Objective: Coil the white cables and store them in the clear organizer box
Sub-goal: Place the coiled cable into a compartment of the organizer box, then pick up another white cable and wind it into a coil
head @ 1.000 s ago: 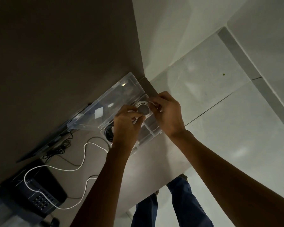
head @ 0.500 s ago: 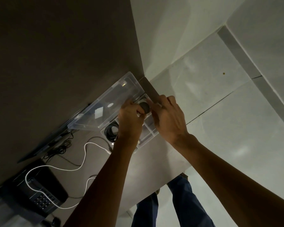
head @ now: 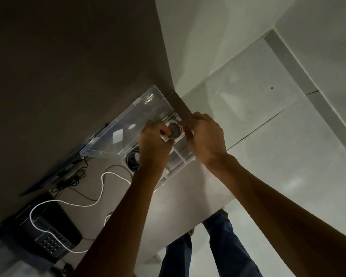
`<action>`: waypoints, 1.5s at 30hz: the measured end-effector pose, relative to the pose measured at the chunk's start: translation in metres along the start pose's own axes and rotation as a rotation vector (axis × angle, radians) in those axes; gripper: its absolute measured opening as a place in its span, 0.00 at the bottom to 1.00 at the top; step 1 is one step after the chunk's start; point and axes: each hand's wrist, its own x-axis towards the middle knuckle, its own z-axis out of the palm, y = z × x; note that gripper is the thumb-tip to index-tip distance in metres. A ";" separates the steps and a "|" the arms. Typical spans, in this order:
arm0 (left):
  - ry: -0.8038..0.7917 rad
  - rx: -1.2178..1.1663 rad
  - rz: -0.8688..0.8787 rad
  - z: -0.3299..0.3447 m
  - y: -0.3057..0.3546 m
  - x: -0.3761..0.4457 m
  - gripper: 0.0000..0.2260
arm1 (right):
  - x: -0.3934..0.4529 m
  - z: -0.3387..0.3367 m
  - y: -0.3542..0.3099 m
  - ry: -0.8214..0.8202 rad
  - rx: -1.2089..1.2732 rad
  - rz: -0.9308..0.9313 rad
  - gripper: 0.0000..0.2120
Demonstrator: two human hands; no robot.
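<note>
A coiled white cable (head: pixel 175 124) sits in the far compartment of the clear organizer box (head: pixel 178 164) on the desk. My left hand (head: pixel 154 144) pinches the coil's near side and my right hand (head: pixel 205 136) presses its right side. The box's clear lid (head: pixel 128 128) stands open to the left. A coiled black cable (head: pixel 132 159) lies in a nearer compartment, partly behind my left wrist. A second white cable (head: pixel 72 204) lies loose and uncoiled across the desk at lower left.
A black desk phone (head: pixel 48 232) sits at lower left under the loose white cable. Thin black wires (head: pixel 72 180) and a dark monitor edge (head: pixel 54 172) lie left of the box. The desk edge runs diagonally; tiled floor and my legs (head: pixel 208 246) are beyond it.
Both hands stayed on the white coil over the far compartment. The coil shows a little more between my fingers than half a second ago. The loose cable has not moved.
</note>
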 end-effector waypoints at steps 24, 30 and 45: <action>0.237 -0.217 -0.054 -0.008 -0.028 -0.068 0.03 | -0.023 -0.014 0.001 0.056 0.276 0.004 0.26; 0.295 -0.118 -0.234 -0.024 -0.087 -0.151 0.05 | -0.090 -0.016 -0.002 -0.072 0.428 0.055 0.25; -0.074 0.142 -0.211 -0.011 -0.132 -0.186 0.16 | -0.178 -0.005 -0.013 -0.516 0.194 -0.109 0.18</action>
